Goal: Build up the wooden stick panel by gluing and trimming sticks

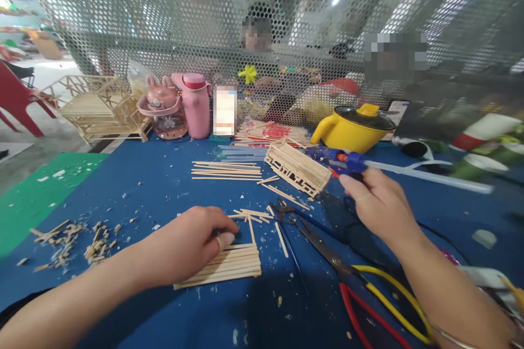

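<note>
My left hand (pixel 200 242) lies over a flat panel of wooden sticks (pixel 235 267), its fingers curled and the thumb against the panel's far edge. The hand hides the panel's left part. One thin stick (pixel 251 229) stands out from the panel's far right side. My right hand (pixel 379 202) is closed around a blue hot glue gun (pixel 339 160), held above the table with its nozzle toward the left. A long whitish glue stick (pixel 434 174) extends behind the gun. Below the nozzle sits a small wooden stick model (pixel 298 168) with cut-out sides.
Pliers with red and yellow handles (pixel 341 267) lie between my hands, beside blue-handled cutters (pixel 286 211). Loose sticks (pixel 227 172) lie farther back; wood scraps (pixel 98 242) are at left. A phone (pixel 225 112), pink bottle (pixel 197 106) and yellow pot (pixel 347 131) line the mesh wall.
</note>
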Demonstrator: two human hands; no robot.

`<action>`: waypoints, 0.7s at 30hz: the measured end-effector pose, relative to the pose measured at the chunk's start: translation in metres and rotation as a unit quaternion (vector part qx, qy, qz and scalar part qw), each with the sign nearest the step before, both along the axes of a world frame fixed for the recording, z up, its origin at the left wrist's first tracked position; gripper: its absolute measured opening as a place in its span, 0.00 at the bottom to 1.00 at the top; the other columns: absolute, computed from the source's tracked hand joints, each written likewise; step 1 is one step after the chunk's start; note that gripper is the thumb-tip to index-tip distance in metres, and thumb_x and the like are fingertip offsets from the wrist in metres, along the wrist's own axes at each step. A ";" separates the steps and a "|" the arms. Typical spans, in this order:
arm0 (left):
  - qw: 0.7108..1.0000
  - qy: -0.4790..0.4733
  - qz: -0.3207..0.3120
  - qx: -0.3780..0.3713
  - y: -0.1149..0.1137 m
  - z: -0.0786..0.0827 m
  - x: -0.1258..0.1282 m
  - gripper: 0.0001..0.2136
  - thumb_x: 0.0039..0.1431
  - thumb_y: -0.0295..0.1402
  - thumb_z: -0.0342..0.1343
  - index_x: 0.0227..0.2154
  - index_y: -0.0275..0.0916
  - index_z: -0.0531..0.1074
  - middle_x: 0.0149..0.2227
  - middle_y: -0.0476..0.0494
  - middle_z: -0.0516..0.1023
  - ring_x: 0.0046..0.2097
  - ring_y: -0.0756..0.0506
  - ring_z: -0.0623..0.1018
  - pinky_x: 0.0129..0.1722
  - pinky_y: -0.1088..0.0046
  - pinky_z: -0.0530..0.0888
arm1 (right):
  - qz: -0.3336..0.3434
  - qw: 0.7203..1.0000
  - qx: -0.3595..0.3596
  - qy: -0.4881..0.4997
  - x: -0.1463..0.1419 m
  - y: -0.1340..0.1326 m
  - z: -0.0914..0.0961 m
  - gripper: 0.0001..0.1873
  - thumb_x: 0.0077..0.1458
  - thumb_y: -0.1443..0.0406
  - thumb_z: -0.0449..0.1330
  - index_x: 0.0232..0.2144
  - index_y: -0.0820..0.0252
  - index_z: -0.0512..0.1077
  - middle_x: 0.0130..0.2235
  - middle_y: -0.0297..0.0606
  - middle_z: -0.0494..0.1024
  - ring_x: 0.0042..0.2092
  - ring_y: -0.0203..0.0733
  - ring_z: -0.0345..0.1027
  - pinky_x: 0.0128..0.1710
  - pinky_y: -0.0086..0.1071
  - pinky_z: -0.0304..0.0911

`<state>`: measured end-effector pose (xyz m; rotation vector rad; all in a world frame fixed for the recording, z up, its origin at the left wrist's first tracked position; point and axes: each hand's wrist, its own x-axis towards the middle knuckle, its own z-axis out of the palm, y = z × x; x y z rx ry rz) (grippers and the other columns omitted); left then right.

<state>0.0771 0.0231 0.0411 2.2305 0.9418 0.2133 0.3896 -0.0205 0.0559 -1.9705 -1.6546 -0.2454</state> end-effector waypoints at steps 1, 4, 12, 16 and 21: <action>0.999 -0.015 0.029 -0.001 0.000 0.000 -0.004 0.13 0.59 0.35 0.48 0.39 0.46 0.78 0.40 0.48 0.81 0.39 0.43 0.78 0.38 0.72 0.72 | 0.003 1.000 -0.007 -0.025 0.001 0.002 0.002 0.18 0.58 0.58 0.48 0.46 0.58 0.70 0.47 0.47 0.77 0.48 0.52 0.71 0.46 0.39 0.63; 0.987 -0.071 0.143 0.002 0.003 -0.006 -0.022 0.15 0.59 0.44 0.50 0.39 0.44 0.78 0.37 0.47 0.81 0.37 0.43 0.78 0.36 0.73 0.72 | 0.012 0.995 -0.042 -0.090 0.005 0.014 0.005 0.25 0.59 0.59 0.48 0.57 0.60 0.62 0.52 0.48 0.75 0.48 0.55 0.72 0.47 0.41 0.64; 0.938 -0.143 0.316 -0.004 0.011 -0.039 -0.056 0.20 0.58 0.49 0.50 0.42 0.39 0.75 0.30 0.46 0.77 0.32 0.45 0.75 0.32 0.72 0.70 | 0.040 0.972 -0.120 -0.199 0.010 0.061 0.001 0.24 0.60 0.62 0.47 0.56 0.59 0.65 0.51 0.48 0.76 0.48 0.55 0.72 0.43 0.45 0.65; 0.945 -0.154 0.287 -0.025 0.005 -0.041 -0.060 0.19 0.61 0.46 0.48 0.44 0.39 0.73 0.28 0.48 0.75 0.31 0.47 0.74 0.32 0.72 0.70 | 0.032 0.967 -0.123 -0.223 -0.001 0.054 0.009 0.25 0.57 0.67 0.48 0.57 0.65 0.64 0.48 0.55 0.77 0.46 0.58 0.72 0.41 0.47 0.64; 0.950 -0.150 0.273 0.032 -0.015 -0.043 -0.072 0.16 0.62 0.43 0.47 0.47 0.40 0.65 0.31 0.48 0.72 0.31 0.47 0.73 0.30 0.73 0.70 | 0.053 0.978 0.084 -0.182 -0.047 -0.009 0.011 0.22 0.54 0.65 0.52 0.53 0.53 0.66 0.47 0.46 0.76 0.48 0.56 0.70 0.47 0.46 0.63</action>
